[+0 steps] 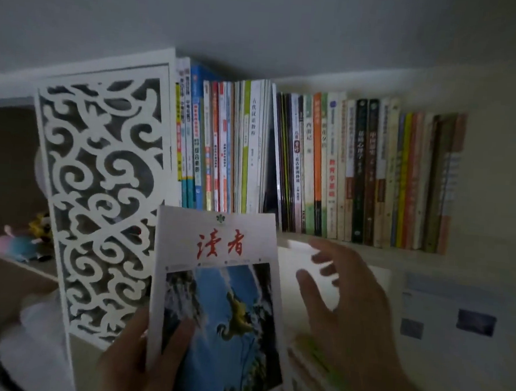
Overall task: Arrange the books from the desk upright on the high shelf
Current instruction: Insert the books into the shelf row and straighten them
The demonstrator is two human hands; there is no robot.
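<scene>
With the left hand (138, 357) fingers clamped on the magazine (217, 298), use the spread-fingered, empty right hand (343, 306) to widen the dark gap (270, 178) at frame centre in the shelf (368, 253) row, then insert it upright.

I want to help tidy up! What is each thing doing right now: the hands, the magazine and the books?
left hand: grips the magazine's lower edge.
right hand: open, fingers spread, holding nothing.
magazine: held upright below the shelf, not yet shelved.
shelf books: standing upright in a row, a dark gap between them.

Dim room, grey wall (261, 20), white fretwork panel (100, 191).
</scene>
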